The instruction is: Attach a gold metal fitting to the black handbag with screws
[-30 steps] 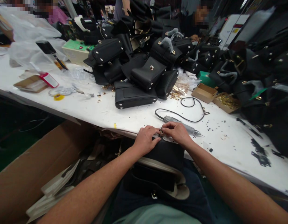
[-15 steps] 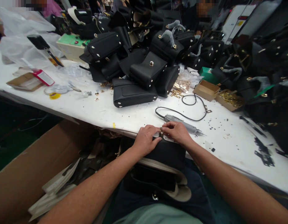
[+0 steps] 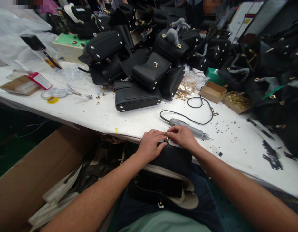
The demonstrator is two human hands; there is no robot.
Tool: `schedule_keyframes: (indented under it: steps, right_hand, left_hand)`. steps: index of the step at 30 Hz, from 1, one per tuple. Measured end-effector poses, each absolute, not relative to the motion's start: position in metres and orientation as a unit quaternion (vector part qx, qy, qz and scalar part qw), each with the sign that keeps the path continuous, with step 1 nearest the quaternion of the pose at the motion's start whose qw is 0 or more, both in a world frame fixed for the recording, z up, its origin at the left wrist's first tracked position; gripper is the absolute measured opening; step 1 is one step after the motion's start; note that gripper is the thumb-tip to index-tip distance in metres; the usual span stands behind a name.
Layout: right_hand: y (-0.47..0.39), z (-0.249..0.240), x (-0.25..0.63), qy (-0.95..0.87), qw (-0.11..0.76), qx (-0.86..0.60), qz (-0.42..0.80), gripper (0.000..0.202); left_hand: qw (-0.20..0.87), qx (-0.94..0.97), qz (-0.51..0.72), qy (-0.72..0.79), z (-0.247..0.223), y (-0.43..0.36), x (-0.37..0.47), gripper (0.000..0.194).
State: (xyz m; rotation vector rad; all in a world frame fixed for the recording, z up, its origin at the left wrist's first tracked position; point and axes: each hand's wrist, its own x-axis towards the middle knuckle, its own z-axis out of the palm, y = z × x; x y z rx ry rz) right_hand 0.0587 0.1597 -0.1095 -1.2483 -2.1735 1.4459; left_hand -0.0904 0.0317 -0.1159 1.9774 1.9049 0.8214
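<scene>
A black handbag (image 3: pixel 174 161) rests on my lap against the table edge, its mouth gaping towards me and a beige lining showing. At its far edge is a small metal fitting (image 3: pixel 166 138), partly covered by my fingers. My left hand (image 3: pixel 152 143) pinches it from the left, thumb below and fingers above. From the other side, my right hand (image 3: pixel 181 135) grips its top between thumb and fingertips. Just beyond my right hand lies a grey electric screwdriver (image 3: pixel 187 127) with a black cord, its tip pointing right.
Black bags (image 3: pixel 136 96) are heaped at the back of the white table (image 3: pixel 102 117). A cardboard box of gold fittings (image 3: pixel 237 101) stands at the right, near black metal parts (image 3: pixel 272 154). Below left is a large carton (image 3: pixel 42 164). Part of another person (image 3: pixel 210 8) shows behind.
The view has shifted slightly, so the table things sit a little further left. Both hands stay on the metal fitting, almost unmoved.
</scene>
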Motion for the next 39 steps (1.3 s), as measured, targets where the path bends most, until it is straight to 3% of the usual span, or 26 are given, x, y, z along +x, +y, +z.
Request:
schedule_keyframes:
  steps: [12, 18, 30, 39]
  right_hand:
    - [0.158, -0.100, 0.062, -0.771, 0.101, -0.421, 0.468, 0.020]
    - [0.155, -0.093, 0.062, -0.802, 0.113, -0.420, 0.410, 0.017]
    - [0.153, -0.106, 0.062, -0.790, 0.159, -0.412, 0.425, 0.015]
    - [0.157, -0.112, 0.061, -0.804, 0.173, -0.396, 0.409, 0.015]
  left_hand:
    - [0.112, 0.707, 0.236, 0.658, -0.107, 0.030, -0.090, 0.023]
    - [0.112, 0.711, 0.226, 0.656, -0.107, 0.031, -0.090, 0.023]
    - [0.126, 0.707, 0.242, 0.652, -0.110, 0.031, -0.091, 0.024]
    - [0.059, 0.747, 0.176, 0.639, -0.103, 0.030, -0.087, 0.025]
